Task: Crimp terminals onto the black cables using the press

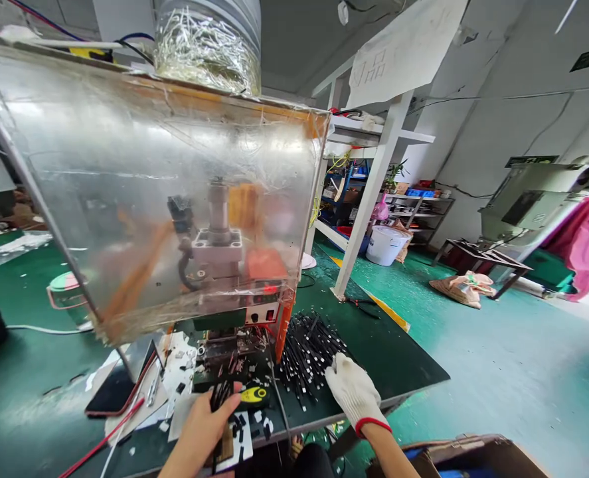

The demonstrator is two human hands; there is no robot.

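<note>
Holding a bunch of thin black cable pieces over the near part of the desk, the bare left hand has its grip closed, thumb against fingers; a slack pinch could let pieces slip among the scraps. Just beside it lies a yellow-and-black tool handle, which a sideways knock might push. Rightward, at the heap of black cable pieces, the white-gloved right hand curls its fingers; whether they hold any, I cannot tell. Dragging there could spill pieces off the edge. A grey cord between the hands might snag. Behind, a press stands inside a clear guard; fingers straying under it would risk crushing.
</note>
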